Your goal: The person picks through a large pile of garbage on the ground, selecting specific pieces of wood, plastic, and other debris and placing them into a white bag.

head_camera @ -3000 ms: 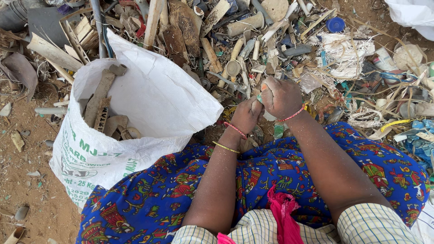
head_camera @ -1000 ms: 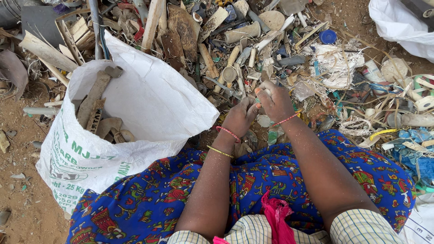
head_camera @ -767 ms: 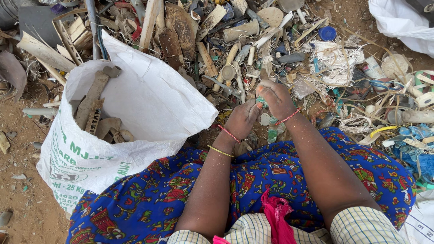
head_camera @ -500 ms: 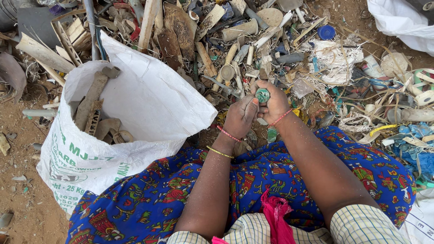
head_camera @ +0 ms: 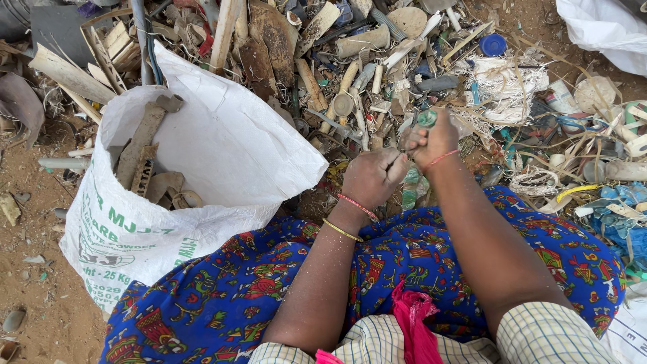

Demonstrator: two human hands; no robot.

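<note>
My right hand (head_camera: 435,138) is closed around a small green plastic piece (head_camera: 426,119) whose round top sticks out above the fist. Just below and left of it, my left hand (head_camera: 373,176) is clenched and touches the same item near its lower greenish end (head_camera: 411,176). Both hands hover over the near edge of a heap of dirty plastic scraps (head_camera: 377,61). A white woven sack (head_camera: 222,148) stands open to the left of my hands, with brown scrap pieces (head_camera: 145,155) inside. What the left fingers hold is partly hidden.
Scrap covers the ground ahead and to the right: tubes, flat shards, a blue cap (head_camera: 493,44), tangled strips (head_camera: 539,168). Another white bag (head_camera: 606,34) lies at the top right. Bare dirt (head_camera: 34,269) lies at the left. My lap in blue patterned cloth (head_camera: 404,256) fills the foreground.
Both hands rose slightly from the heap with the green piece, which now stands upright in the right fist. The sack has not moved.
</note>
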